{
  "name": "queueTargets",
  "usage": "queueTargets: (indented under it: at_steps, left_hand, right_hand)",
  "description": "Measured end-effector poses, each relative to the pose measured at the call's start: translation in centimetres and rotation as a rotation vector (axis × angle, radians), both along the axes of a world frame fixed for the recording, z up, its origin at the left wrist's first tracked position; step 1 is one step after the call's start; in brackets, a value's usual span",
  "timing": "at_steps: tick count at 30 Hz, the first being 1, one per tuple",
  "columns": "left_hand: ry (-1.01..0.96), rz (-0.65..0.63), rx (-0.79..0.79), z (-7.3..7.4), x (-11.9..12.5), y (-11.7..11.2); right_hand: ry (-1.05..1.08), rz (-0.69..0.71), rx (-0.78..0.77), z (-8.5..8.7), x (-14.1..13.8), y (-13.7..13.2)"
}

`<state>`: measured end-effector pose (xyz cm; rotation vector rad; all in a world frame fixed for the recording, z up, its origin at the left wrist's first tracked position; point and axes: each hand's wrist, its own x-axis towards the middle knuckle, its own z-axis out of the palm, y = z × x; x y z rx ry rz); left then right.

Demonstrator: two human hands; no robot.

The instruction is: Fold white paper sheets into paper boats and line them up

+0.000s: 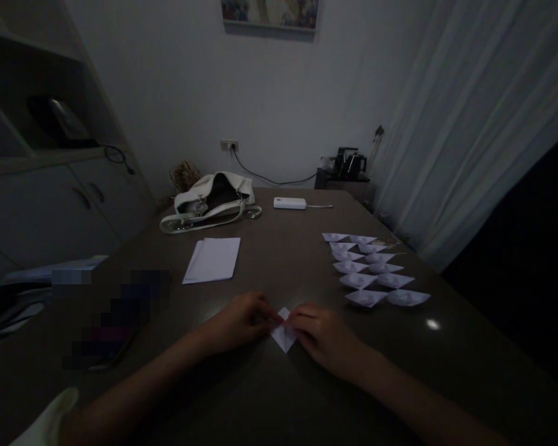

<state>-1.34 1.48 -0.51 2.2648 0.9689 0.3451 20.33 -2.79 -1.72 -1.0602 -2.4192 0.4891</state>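
As the head camera looks down the brown table (279, 248), the action sits toward the near side, well in from the left and right edges: a small folded paper (285, 341), diamond-shaped, one corner pointing at the person. Left hand (244, 319) on one flank, right hand (326, 342) on the other, and both are pinching it, fingertips nearly meeting over its middle! Delicate stuff, and symmetry looks like everything: equal pressure from each side, that centre crease held straight, the corners lined up. Too hard a tug on one side could skew the fold or tear the sheet; a slow, firm press should sharpen it. Dim light, too, so the layers are probably best judged by feel. Over by the right edge, paper boats (357, 281) sit in two tidy columns, clear of the right hand. Beyond the left hand, toward the left edge, lies a stack of white sheets (215, 259); near the far-left corner, a white bag (239, 184) gapes open.
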Motion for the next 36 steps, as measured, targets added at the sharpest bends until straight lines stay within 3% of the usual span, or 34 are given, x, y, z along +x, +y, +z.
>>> queueTargets:
  at_steps: [5,14,18,24,28,31,36]
  left_hand:
    - [0.048,-0.003,0.043,0.4,0.5,-0.7]
    - [0.122,-0.018,0.193,-0.8,0.6,-0.8]
    - [0.134,-0.010,0.185,-0.4,0.7,-1.0]
    - [0.208,-0.070,0.255,0.5,0.7,-1.9]
    - [0.239,-0.082,0.360,1.1,0.8,-2.6]
    - [0.222,-0.053,0.334,1.2,0.9,-2.8]
    - [0.187,0.028,0.279,0.0,1.3,-2.8]
  right_hand:
    - [-0.115,-0.073,0.046,-0.1,-0.8,-0.5]
    - [-0.262,-0.103,0.084,0.5,-1.1,-0.9]
    - [-0.334,-0.109,0.050,0.9,-1.4,-1.2]
    - [-0.413,-0.078,0.119,1.0,-1.8,-1.9]
    - [-0.531,-0.168,0.146,1.3,-1.5,-1.9]
    - [-0.585,-0.238,0.213,1.1,-1.3,-2.0]
    - [-0.617,-0.221,0.314,0.3,-1.9,-2.8]
